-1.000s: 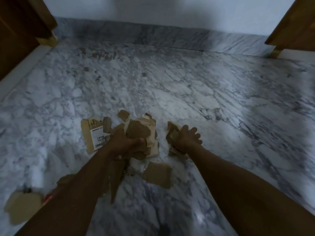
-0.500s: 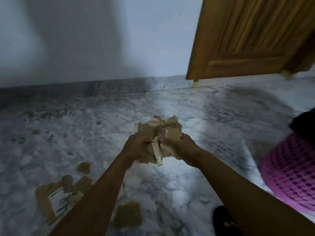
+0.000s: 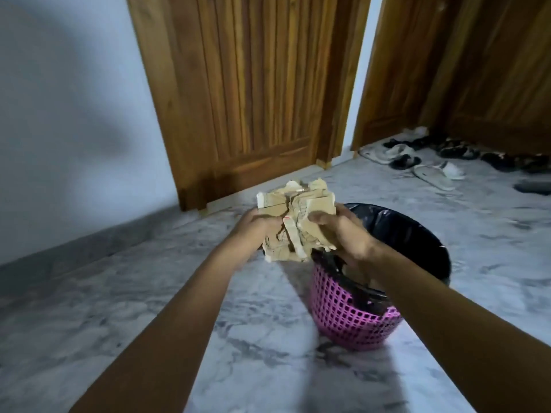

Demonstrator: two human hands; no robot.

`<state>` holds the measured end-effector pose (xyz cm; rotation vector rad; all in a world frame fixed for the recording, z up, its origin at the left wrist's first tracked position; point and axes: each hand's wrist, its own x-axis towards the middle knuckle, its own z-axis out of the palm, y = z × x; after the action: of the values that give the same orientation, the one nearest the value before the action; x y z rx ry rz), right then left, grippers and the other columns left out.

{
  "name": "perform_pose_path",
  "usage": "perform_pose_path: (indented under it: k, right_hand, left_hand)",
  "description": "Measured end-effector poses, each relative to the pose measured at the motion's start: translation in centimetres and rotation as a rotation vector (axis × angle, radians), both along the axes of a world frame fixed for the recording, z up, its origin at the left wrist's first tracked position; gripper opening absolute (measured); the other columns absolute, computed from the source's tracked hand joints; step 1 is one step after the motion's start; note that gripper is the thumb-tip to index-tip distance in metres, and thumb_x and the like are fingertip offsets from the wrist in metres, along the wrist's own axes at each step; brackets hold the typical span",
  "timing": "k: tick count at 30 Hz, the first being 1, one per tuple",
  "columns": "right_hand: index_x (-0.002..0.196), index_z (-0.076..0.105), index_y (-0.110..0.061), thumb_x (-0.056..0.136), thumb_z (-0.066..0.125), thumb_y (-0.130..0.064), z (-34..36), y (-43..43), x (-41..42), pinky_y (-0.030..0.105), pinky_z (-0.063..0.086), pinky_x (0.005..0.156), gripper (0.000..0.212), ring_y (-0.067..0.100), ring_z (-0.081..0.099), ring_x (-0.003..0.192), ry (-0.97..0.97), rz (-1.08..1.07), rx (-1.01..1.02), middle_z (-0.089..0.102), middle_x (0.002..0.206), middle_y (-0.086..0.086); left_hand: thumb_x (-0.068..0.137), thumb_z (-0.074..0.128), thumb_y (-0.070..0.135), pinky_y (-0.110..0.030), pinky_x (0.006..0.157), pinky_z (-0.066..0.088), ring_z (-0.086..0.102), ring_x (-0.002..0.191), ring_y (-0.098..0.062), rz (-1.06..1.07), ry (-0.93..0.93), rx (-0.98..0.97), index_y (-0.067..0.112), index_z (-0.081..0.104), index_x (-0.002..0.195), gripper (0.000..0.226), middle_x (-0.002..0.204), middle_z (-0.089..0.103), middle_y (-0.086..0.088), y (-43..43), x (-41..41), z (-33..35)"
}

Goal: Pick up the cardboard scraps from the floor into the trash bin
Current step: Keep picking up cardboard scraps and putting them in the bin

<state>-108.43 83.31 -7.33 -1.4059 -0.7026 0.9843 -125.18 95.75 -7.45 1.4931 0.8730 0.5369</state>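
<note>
Both hands, left hand (image 3: 253,226) and right hand (image 3: 343,234), have carried the cardboard scraps (image 3: 295,222), clasped between them, to the trash bin (image 3: 357,320)'s near-left rim; next, shift right and let go

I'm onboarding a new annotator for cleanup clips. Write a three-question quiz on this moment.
1. True or false: only the left hand holds the cardboard scraps.
2. The trash bin is: A) pink mesh with a black liner; B) blue metal; C) white, lidded.
3. Fill in: ___ lie on the floor by the far wooden door.
Key: 1 false, the right hand grips them too; 2 A; 3 slippers.
</note>
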Motion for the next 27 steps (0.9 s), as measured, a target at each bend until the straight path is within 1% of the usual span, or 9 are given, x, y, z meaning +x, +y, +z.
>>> perform_pose_path:
  k: [4, 7, 10, 12, 14, 15, 17, 22, 27]
  right_hand:
    - [0.119, 0.056, -0.026, 0.083, 0.076, -0.019, 1.0, -4.4, 9.2, 0.042, 0.052, 0.1, 0.041, 0.024, 0.067, 0.108, -0.1, -0.194, 0.013, 0.07, 0.117, 0.005]
    - [0.122, 0.056, -0.022, 0.084, 0.075, -0.027, 0.0, -6.4, 14.0, 0.042, 0.05, 0.102, 0.043, 0.023, 0.066, 0.108, -0.18, -0.223, -0.052, 0.069, 0.116, 0.003]
    - [0.111, 0.067, -0.021, 0.088, 0.069, -0.035, -1.9, -7.4, 17.3, 0.042, 0.051, 0.097, 0.027, 0.025, 0.066, 0.108, -0.394, -0.112, -0.227, 0.071, 0.111, 0.002]
    - [0.135, 0.056, -0.013, 0.089, 0.067, -0.043, -3.3, -7.9, 18.8, 0.046, 0.046, 0.104, 0.056, 0.032, 0.052, 0.129, -0.616, 0.021, -0.465, 0.058, 0.136, 0.011]
    - [0.155, 0.026, -0.012, 0.086, 0.066, -0.056, -4.4, -8.2, 19.8, 0.046, 0.035, 0.114, 0.091, 0.036, 0.031, 0.144, -0.733, 0.018, -0.613, 0.032, 0.157, 0.016]
    - [0.156, 0.02, -0.014, 0.086, 0.065, -0.058, -4.5, -8.1, 19.8, 0.044, 0.034, 0.114, 0.094, 0.036, 0.03, 0.144, -0.729, 0.003, -0.608, 0.029, 0.158, 0.015]
    - [0.155, 0.026, -0.016, 0.09, 0.063, -0.054, -4.6, -7.2, 19.5, 0.037, 0.039, 0.109, 0.084, 0.032, 0.041, 0.138, -0.715, 0.022, -0.567, 0.039, 0.154, 0.013]
    - [0.132, 0.06, -0.018, 0.094, 0.062, -0.044, -3.0, -1.9, 14.0, 0.019, 0.043, 0.084, 0.046, 0.02, 0.062, 0.112, -0.836, 0.103, -0.404, 0.066, 0.125, 0.005]
    - [0.107, 0.07, -0.022, 0.095, 0.062, -0.04, -2.8, 4.8, 2.0, 0.021, 0.043, 0.065, 0.023, 0.015, 0.065, 0.088, -0.936, 0.352, -0.198, 0.066, 0.089, -0.005]
  left_hand:
    - [0.083, 0.067, 0.018, -0.046, 0.099, 0.051, 0.067, 0.107, -0.023, -0.168, -0.016, 0.035, 0.02, 0.069, 0.11, 0.028, 0.112, 0.073, -0.001, -3.4, 11.0, 1.1]
    - [0.084, 0.067, 0.026, -0.039, 0.097, 0.048, 0.062, 0.11, -0.021, -0.194, 0.082, 0.049, 0.019, 0.067, 0.111, 0.028, 0.115, 0.069, 0.001, -4.8, 16.9, -0.1]
    - [0.078, 0.065, 0.044, -0.043, 0.091, 0.053, 0.059, 0.109, -0.023, -0.234, 0.295, 0.049, 0.024, 0.066, 0.112, 0.04, 0.121, 0.064, 0.002, -5.0, 19.9, -2.4]
    - [0.087, 0.058, 0.052, -0.038, 0.086, 0.051, 0.057, 0.112, -0.024, -0.303, 0.447, 0.112, 0.023, 0.059, 0.126, 0.049, 0.127, 0.058, 0.0, -4.8, 20.1, -3.6]
    - [0.088, 0.054, 0.06, -0.038, 0.098, 0.047, 0.053, 0.123, -0.026, -0.274, 0.518, 0.16, 0.025, 0.051, 0.138, 0.062, 0.139, 0.052, -0.002, -4.3, 19.8, -4.3]
    - [0.088, 0.054, 0.061, -0.041, 0.105, 0.044, 0.049, 0.128, -0.027, -0.245, 0.526, 0.173, 0.026, 0.047, 0.143, 0.066, 0.145, 0.048, -0.002, -4.0, 19.3, -4.4]
    - [0.092, 0.057, 0.053, -0.043, 0.108, 0.043, 0.049, 0.129, -0.028, -0.183, 0.502, 0.163, 0.024, 0.047, 0.144, 0.06, 0.144, 0.048, -0.002, -3.3, 18.2, -4.0]
    - [0.096, 0.059, 0.041, -0.041, 0.093, 0.049, 0.056, 0.119, -0.026, -0.062, 0.411, 0.128, 0.019, 0.054, 0.136, 0.046, 0.128, 0.054, 0.001, -1.2, 12.0, -1.6]
    - [0.095, 0.058, 0.045, -0.035, 0.088, 0.052, 0.062, 0.112, -0.021, 0.06, 0.436, 0.209, 0.031, 0.066, 0.11, 0.022, 0.128, 0.063, 0.001, 1.2, -0.8, -0.9]
